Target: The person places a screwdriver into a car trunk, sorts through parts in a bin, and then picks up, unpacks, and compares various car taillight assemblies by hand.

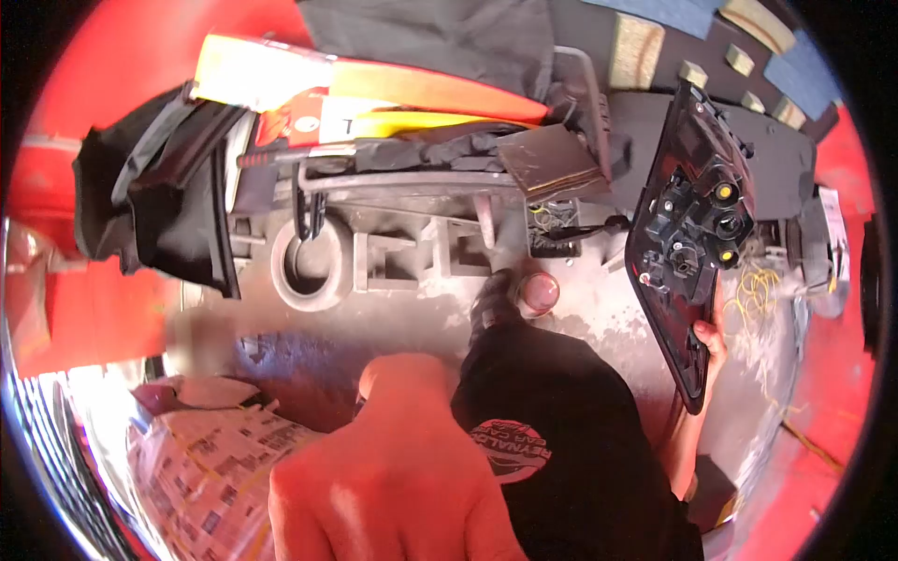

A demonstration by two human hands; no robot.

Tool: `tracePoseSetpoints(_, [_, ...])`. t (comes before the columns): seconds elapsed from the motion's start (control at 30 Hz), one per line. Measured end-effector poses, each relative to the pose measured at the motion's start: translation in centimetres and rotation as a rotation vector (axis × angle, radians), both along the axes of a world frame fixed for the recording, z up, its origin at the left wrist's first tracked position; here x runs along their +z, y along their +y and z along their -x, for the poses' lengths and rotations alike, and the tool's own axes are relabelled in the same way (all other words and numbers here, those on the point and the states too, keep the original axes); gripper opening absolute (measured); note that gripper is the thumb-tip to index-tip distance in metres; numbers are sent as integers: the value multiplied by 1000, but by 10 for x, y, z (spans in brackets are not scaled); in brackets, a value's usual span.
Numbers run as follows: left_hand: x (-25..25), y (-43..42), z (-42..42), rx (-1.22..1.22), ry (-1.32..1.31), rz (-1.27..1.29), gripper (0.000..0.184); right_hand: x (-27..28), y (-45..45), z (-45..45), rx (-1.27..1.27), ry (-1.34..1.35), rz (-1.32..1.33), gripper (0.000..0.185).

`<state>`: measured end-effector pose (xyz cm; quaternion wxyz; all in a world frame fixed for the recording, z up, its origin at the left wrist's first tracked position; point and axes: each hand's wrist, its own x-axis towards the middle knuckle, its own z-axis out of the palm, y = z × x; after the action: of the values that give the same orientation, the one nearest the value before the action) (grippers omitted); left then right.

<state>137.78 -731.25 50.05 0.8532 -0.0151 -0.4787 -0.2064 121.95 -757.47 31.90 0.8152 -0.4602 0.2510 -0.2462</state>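
My right hand [713,346] grips the lower edge of a car tail light [687,224], thumb on its near face. The tail light stands nearly upright on the right, its dark back with bulb sockets and yellow-centred fittings facing me. Close to the camera, my left hand [388,477] fills the bottom middle with its back showing. Its fingers run out of the frame at the bottom, so their grip is hidden.
A bench [402,182] ahead carries orange and yellow pieces [421,89] and black cloth. Beneath it are a tyre [313,262] and grey blocks [383,262]. A reddish round object [539,294] lies by my foot. Yellow wire [756,290] tangles at right; paper-covered material [210,467] is lower left.
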Motion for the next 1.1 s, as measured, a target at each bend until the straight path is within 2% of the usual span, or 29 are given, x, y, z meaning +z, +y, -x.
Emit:
tracePoseSetpoints(0.1, [-12,-11,-25,-28,-91,9,11,-10,1,0,-41,5,-23,95])
tracePoseSetpoints(0.17, [-26,-20,-36,54,-43,-81,21,-15,1,0,-67,11,-35,96])
tracePoseSetpoints(0.23, [-51,-29,-54,268,-152,-420,22,-15,2,-2,-76,1,-37,96])
tracePoseSetpoints(0.27, [-76,-39,-79,419,-320,-681,26,-14,3,-4,-81,-6,-38,96])
tracePoseSetpoints(0.33, [-132,-56,-127,724,-673,-1198,52,-11,6,-8,-112,-7,-40,96])
tracePoseSetpoints(0.4, [-187,-77,-137,915,-912,-1435,71,-12,8,-7,-122,4,-59,97])
tracePoseSetpoints(0.47, [-253,-75,-149,1195,-1234,-1496,78,-28,1,7,-132,-9,-45,96])
tracePoseSetpoints(0.57, [-303,-79,-165,1195,-1276,-1491,64,-37,-4,4,-93,-28,-7,94])
tracePoseSetpoints(0.63, [-305,-81,-171,1252,-1258,-1448,53,-42,-8,9,-59,-39,-12,93])
tracePoseSetpoints(0.83, [-284,-84,-184,1293,-1004,-1377,47,-32,-3,1,-89,-55,-7,96])
tracePoseSetpoints(0.9, [-276,-85,-202,1454,-933,-1273,42,-44,-8,9,-116,-56,-4,97])
tracePoseSetpoints(1.0, [-236,-79,-212,1474,-752,-1300,29,-44,-12,11,-110,-25,26,95])
tracePoseSetpoints(1.03, [-227,-77,-216,1479,-731,-1293,30,-42,-11,10,-102,-33,18,95])
tracePoseSetpoints(1.1, [-223,-76,-218,1546,-785,-1279,44,-39,-9,7,-103,-31,10,93])
